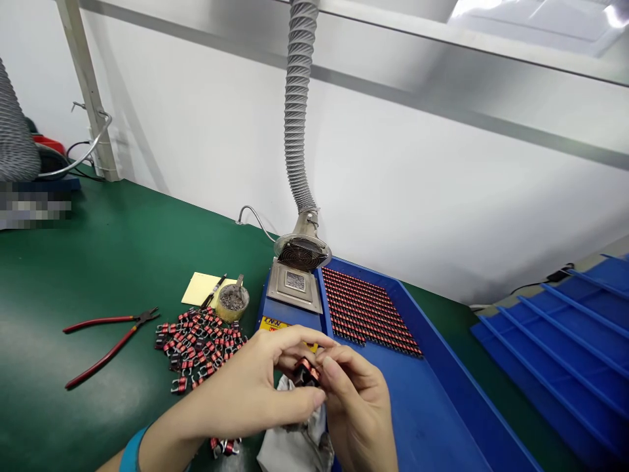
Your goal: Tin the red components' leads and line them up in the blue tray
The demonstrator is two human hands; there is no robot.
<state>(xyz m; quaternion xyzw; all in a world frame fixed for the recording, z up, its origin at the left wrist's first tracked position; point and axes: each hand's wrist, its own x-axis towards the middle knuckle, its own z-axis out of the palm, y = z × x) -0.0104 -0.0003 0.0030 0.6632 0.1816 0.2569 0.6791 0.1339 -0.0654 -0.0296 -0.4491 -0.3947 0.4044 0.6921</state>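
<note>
My left hand (246, 393) and my right hand (361, 410) meet low in the middle of the head view, fingers closed around a small black part wound with red copper wire, a wire coil (308, 372). Fingers partly cover it. Beneath them is a crumpled grey cloth (297, 449). To the left of my hands lies a heap of similar coils (206, 344) on the green table. On the right, many coils (371, 311) stand in tight rows inside a blue tray (417, 406). A solder pot (295, 280) with a square, shiny silver bath sits just beyond my hands.
A grey extraction hose (297, 105) hangs with its hood over the pot. Red-handled pliers (142, 318) lie spread at left. Behind the heap are a yellow notepad (194, 288), a pen (216, 288) and a tub of grey residue (232, 301). More blue trays (565, 341) are at right.
</note>
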